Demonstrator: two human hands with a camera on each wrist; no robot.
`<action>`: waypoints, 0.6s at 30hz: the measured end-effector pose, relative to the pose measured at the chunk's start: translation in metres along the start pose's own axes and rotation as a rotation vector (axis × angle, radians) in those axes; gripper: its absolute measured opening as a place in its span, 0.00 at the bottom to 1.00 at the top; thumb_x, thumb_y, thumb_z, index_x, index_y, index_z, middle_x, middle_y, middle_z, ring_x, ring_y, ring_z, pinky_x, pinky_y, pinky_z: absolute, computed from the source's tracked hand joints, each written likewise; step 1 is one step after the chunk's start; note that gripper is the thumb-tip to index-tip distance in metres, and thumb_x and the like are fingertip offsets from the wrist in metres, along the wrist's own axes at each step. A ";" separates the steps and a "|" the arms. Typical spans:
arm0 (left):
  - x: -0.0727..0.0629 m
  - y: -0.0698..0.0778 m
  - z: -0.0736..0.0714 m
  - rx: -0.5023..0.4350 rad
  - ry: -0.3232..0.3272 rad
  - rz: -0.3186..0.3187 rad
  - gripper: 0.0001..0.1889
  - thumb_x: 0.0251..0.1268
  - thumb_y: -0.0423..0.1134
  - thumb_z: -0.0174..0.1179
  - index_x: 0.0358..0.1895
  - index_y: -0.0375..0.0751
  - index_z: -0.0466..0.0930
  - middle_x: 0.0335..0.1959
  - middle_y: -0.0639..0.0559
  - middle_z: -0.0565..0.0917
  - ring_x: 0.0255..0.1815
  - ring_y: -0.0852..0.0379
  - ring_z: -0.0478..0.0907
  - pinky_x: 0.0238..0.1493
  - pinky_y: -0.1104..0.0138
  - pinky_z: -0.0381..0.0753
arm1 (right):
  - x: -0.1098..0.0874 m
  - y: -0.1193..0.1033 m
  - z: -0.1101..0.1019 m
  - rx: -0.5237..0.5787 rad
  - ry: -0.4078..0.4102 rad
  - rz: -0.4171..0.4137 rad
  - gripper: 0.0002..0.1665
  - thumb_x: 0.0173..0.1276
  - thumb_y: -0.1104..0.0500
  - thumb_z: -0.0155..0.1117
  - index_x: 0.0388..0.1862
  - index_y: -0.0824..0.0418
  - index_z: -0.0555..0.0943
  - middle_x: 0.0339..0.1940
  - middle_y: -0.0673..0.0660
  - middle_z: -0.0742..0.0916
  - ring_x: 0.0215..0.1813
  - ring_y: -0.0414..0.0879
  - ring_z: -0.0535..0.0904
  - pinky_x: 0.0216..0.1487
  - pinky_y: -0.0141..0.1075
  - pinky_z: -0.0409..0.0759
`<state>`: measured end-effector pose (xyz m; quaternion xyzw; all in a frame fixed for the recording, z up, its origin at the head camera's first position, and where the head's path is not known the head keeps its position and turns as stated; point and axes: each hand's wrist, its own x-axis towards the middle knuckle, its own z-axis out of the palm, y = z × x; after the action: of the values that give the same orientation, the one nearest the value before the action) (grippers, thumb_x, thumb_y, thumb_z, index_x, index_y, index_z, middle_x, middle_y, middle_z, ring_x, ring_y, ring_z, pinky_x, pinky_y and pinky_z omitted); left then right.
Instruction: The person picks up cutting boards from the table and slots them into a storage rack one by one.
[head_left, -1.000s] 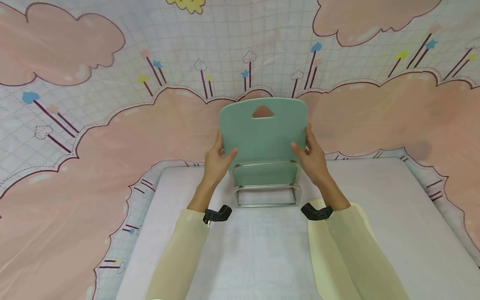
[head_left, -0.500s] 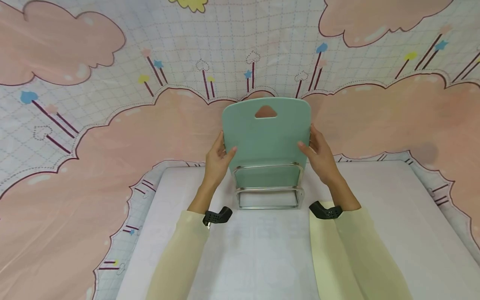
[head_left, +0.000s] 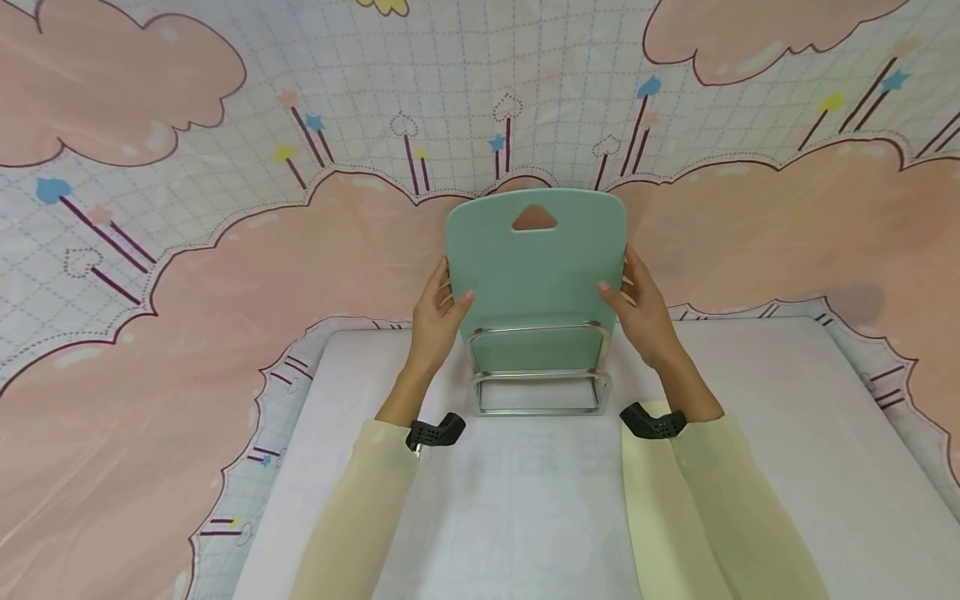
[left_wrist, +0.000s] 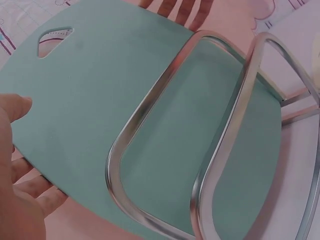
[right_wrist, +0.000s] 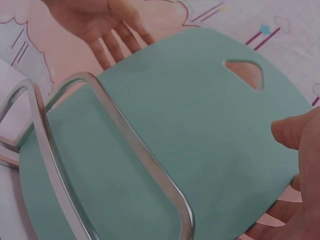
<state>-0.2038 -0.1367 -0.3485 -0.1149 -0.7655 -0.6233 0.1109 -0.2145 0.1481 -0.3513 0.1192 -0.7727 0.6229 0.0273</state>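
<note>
A light green cutting board (head_left: 536, 275) with a triangular hole near its top stands in a silver metal rack (head_left: 542, 377) on the white table. Its lower part sits behind the rack's front bars. My left hand (head_left: 435, 325) is at the board's left edge, my right hand (head_left: 643, 321) at its right edge. Each thumb reaches over the board's front face, and the other fingers lie along or behind the edges, partly hidden. In the right wrist view, the left hand's fingers (right_wrist: 127, 37) are loosely spread at the edge of the board (right_wrist: 165, 120).
A pale yellow flat board or sheet (head_left: 645, 500) lies on the white table (head_left: 517, 508), partly under my right forearm. A patterned cloth (head_left: 360, 250) with clouds covers the area behind and beside the table.
Board and rack appear slightly further right in the head view. Both thumbs overlap the board's face a little less than a second ago; the right hand has shifted right.
</note>
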 end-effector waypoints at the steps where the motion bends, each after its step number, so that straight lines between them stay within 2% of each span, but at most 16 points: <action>1: -0.001 0.001 0.000 0.006 0.003 0.005 0.35 0.70 0.31 0.55 0.73 0.27 0.47 0.69 0.31 0.60 0.67 0.37 0.62 0.66 0.48 0.61 | 0.001 0.003 -0.001 -0.008 0.001 0.000 0.43 0.75 0.58 0.53 0.79 0.52 0.41 0.76 0.62 0.55 0.72 0.63 0.55 0.66 0.60 0.58; 4: -0.004 0.004 0.001 0.030 0.023 0.023 0.34 0.69 0.29 0.54 0.72 0.25 0.48 0.69 0.30 0.61 0.66 0.35 0.63 0.65 0.46 0.62 | 0.001 0.013 -0.003 -0.036 0.000 0.001 0.43 0.75 0.55 0.54 0.79 0.49 0.41 0.76 0.60 0.55 0.73 0.62 0.56 0.66 0.59 0.59; 8: -0.011 0.012 0.003 0.031 0.078 0.050 0.32 0.70 0.29 0.54 0.71 0.24 0.51 0.68 0.31 0.62 0.65 0.34 0.62 0.64 0.46 0.63 | -0.004 0.017 -0.009 -0.075 0.000 0.012 0.43 0.75 0.52 0.53 0.79 0.52 0.41 0.76 0.61 0.56 0.72 0.62 0.56 0.65 0.59 0.61; 13: -0.026 0.026 0.008 -0.031 0.162 0.080 0.29 0.70 0.30 0.54 0.70 0.24 0.54 0.68 0.32 0.63 0.65 0.33 0.62 0.63 0.47 0.64 | -0.018 0.015 -0.019 -0.134 0.009 0.032 0.39 0.76 0.52 0.52 0.78 0.56 0.47 0.76 0.61 0.58 0.72 0.61 0.58 0.64 0.59 0.62; 15: -0.034 0.031 0.012 -0.066 0.175 0.090 0.28 0.70 0.28 0.53 0.69 0.22 0.55 0.67 0.31 0.64 0.65 0.32 0.62 0.63 0.48 0.64 | -0.026 0.016 -0.025 -0.155 0.014 0.030 0.38 0.76 0.52 0.51 0.78 0.57 0.50 0.75 0.61 0.60 0.71 0.61 0.59 0.64 0.59 0.63; 18: -0.047 0.035 0.020 -0.109 0.154 0.094 0.27 0.70 0.27 0.51 0.68 0.20 0.54 0.65 0.27 0.64 0.64 0.31 0.63 0.63 0.50 0.66 | -0.041 0.019 -0.034 -0.194 0.021 0.034 0.37 0.76 0.52 0.51 0.77 0.58 0.51 0.74 0.62 0.62 0.70 0.61 0.61 0.63 0.60 0.64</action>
<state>-0.1484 -0.1125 -0.3343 -0.1083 -0.7132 -0.6653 0.1922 -0.1826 0.1910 -0.3692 0.0965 -0.8310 0.5467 0.0360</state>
